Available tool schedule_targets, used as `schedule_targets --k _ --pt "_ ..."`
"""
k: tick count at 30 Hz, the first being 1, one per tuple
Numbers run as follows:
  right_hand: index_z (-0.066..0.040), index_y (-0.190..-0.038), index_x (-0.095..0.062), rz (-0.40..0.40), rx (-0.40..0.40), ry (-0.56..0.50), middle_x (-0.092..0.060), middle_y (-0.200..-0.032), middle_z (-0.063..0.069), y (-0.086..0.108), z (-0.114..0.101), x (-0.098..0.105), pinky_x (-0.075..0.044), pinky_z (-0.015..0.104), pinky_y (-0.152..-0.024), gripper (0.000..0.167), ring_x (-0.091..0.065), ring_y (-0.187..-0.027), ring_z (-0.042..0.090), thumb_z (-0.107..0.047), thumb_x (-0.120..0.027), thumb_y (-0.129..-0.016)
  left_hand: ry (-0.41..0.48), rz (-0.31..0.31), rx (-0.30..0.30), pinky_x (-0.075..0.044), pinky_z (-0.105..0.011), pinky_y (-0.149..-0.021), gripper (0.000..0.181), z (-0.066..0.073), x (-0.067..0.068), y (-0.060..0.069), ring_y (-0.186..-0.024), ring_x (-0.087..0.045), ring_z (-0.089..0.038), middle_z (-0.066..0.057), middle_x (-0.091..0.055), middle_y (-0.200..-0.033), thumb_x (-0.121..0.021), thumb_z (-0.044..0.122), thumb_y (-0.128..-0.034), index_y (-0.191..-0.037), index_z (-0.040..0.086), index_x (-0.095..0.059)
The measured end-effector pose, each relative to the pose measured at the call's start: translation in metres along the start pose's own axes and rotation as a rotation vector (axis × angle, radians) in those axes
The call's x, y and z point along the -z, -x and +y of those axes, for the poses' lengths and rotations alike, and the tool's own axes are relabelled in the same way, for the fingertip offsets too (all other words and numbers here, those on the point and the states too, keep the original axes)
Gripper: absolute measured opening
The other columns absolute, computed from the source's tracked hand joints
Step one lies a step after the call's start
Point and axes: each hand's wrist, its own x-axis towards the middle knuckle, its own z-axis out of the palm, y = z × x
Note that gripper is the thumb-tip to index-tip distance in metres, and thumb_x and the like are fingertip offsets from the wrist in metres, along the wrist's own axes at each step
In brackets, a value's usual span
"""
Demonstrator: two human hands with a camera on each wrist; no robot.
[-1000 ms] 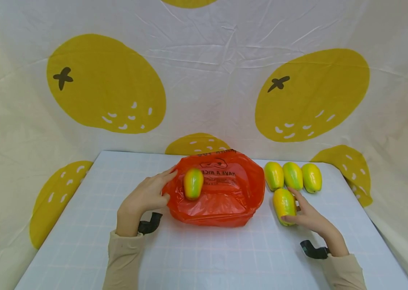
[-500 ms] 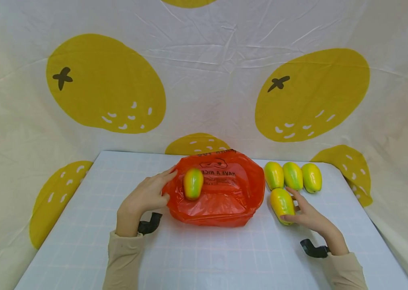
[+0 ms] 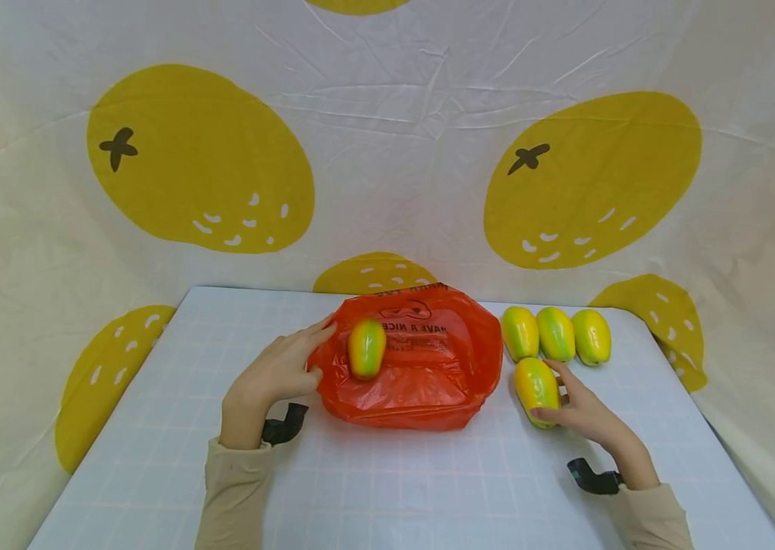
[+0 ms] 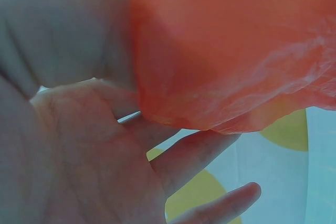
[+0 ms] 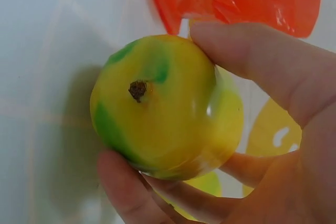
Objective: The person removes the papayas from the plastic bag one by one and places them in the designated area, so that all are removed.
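A red plastic bag lies mouth up on the table, one yellow-green mango inside its left part. At the bag's left rim is my left hand, thumb and index finger spread apart and touching the plastic. The left wrist view shows the other fingers fairly straight, with the red film covering the thumb tip and index tip. Right of the bag, my right hand grips a second mango between thumb and fingers. The right wrist view has this mango's brown stem end facing the camera.
Three more mangoes stand in a row at the table's back right, just beyond the held one. A printed curtain hangs behind and around the pale checked table.
The mango in my right hand has shifted slightly left since the first frame. My left hand, the bag and the mango inside it stay put.
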Motion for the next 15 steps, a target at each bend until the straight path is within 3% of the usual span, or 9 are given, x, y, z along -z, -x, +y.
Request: schedule_targets --k 7,15 --pt "0.003 -0.153 -0.018 0.037 0.014 0.054 -0.036 -0.143 0.034 0.0001 -0.0042 0.0024 -0.054 0.056 -0.084 0.102 -0.049 -0.112 0.044 -0.036 -0.078 -0.081 0.0 0.001 -0.002 -0.043 -0.058 -0.099 0.07 0.0002 0.0003 0.0 -0.118 -0.053 -0.029 -0.009 -0.036 -0.157 -0.055 0.007 -0.08 -0.149 0.004 -0.044" --pt "0.002 -0.154 -0.016 0.034 0.017 0.056 -0.033 -0.145 0.034 -0.0009 -0.0024 0.0015 -0.053 0.058 -0.087 0.104 -0.047 -0.116 0.046 -0.039 -0.078 -0.081 -0.003 0.0 0.005 -0.044 -0.056 -0.097 0.07 0.0003 0.0004 -0.0001 -0.117 -0.053 -0.029 -0.008 -0.036 -0.157 -0.056 0.007 -0.08 -0.149 0.004 -0.044"
